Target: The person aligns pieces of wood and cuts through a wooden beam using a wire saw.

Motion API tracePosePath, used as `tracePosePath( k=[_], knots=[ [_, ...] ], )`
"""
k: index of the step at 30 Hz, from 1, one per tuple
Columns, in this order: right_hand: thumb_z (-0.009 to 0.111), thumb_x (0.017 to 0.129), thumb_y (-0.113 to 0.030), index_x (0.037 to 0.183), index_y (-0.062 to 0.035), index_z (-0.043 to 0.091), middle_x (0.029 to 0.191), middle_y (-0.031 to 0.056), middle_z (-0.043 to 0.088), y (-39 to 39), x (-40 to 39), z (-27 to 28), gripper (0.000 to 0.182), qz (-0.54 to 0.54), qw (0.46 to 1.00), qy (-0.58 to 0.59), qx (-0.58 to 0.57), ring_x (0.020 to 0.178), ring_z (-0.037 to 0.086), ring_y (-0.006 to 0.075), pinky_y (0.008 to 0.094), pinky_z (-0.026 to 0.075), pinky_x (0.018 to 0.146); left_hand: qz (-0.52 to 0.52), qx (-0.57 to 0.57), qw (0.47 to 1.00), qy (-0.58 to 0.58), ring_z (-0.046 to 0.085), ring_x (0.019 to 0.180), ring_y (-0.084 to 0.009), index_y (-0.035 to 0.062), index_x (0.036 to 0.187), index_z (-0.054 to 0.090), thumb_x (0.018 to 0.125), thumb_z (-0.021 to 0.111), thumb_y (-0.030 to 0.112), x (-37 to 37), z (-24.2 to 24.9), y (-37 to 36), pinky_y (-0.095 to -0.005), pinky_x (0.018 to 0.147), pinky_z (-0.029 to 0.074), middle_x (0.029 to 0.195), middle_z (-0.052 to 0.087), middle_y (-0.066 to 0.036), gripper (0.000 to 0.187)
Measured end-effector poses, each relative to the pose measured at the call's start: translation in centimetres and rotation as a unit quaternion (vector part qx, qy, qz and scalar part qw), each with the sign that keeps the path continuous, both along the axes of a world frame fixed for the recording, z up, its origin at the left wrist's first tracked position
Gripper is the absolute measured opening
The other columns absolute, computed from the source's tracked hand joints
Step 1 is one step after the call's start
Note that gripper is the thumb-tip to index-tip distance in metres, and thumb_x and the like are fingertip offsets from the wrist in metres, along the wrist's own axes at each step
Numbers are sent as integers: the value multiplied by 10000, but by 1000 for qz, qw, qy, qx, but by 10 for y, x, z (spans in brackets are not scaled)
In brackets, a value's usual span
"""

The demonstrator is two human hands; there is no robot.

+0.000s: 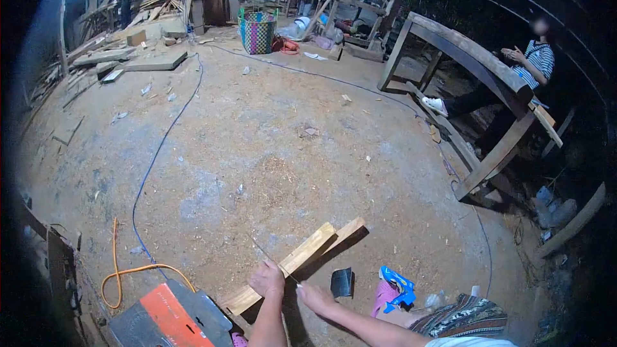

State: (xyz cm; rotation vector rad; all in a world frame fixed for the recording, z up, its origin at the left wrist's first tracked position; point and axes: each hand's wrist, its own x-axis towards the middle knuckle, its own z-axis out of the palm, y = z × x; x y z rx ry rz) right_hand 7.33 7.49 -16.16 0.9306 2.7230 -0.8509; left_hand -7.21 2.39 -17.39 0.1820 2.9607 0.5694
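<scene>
My left hand [267,278] is closed over the edge of a pale wooden beam [302,254] that slants up to the right in front of me. My right hand [315,299] is in a fist just right of the beam. It grips the near end of a long, thin, dark tool [260,245] that crosses the beam and sticks out on the far side; its exact kind is too fine to make out. Under the beam lies a second wood piece [351,226]. Close to my right hand, a dark curved piece [342,282] rests on the ground.
An orange-and-grey box [173,315] sits at the lower left beside an orange cord [119,273]. A blue cable [168,132] crosses the dirt floor. At right, a person [536,61] sits by a wooden table frame [463,45]. A woven basket [258,31] stands farther back.
</scene>
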Motion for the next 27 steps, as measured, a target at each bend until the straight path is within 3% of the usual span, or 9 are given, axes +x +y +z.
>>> tracePosePath(
  k=[4,11,13,18,24,27],
  knots=[
    [439,966,-314,956,-22,552,794,266,654,-8,42,7,313,-19,999,-34,-37,767,639,485,585,506,663,-7,-14,1000,12,667,746,-351,60,791,727,901,447,336,0,-5,-2,-473,743,476,782,692,-168,408],
    [409,974,-305,986,-37,540,873,274,657,4,-27,1,299,-7,1000,17,-17,841,640,476,600,498,713,-1,-20,1000,2,668,754,-360,60,793,741,905,441,338,1,2,0,-475,753,478,810,697,-190,424],
    [403,979,-318,968,-44,554,920,273,656,3,-13,7,313,-20,998,-43,-44,888,635,471,608,486,757,2,-25,1000,9,668,749,-362,58,789,743,908,438,342,0,-4,0,-476,744,480,802,697,-190,433],
    [393,987,-329,977,-50,562,849,273,650,-6,47,0,326,-18,999,-15,-35,817,626,490,615,477,713,1,-25,999,38,670,727,-364,51,759,745,913,434,351,3,-8,1,-477,715,484,780,700,-183,459],
    [403,983,-313,983,-53,583,866,259,658,4,-24,0,316,-20,999,20,-15,843,631,477,607,481,720,1,-16,1000,18,668,720,-363,37,735,738,902,451,347,1,7,0,-474,701,482,769,692,-196,454],
    [407,981,-306,992,-53,587,866,256,660,1,-10,-8,311,-18,999,17,-23,844,640,458,595,488,709,5,12,1000,11,669,728,-362,32,741,736,897,460,340,2,5,2,-471,704,480,766,688,-200,442]
  ],
)
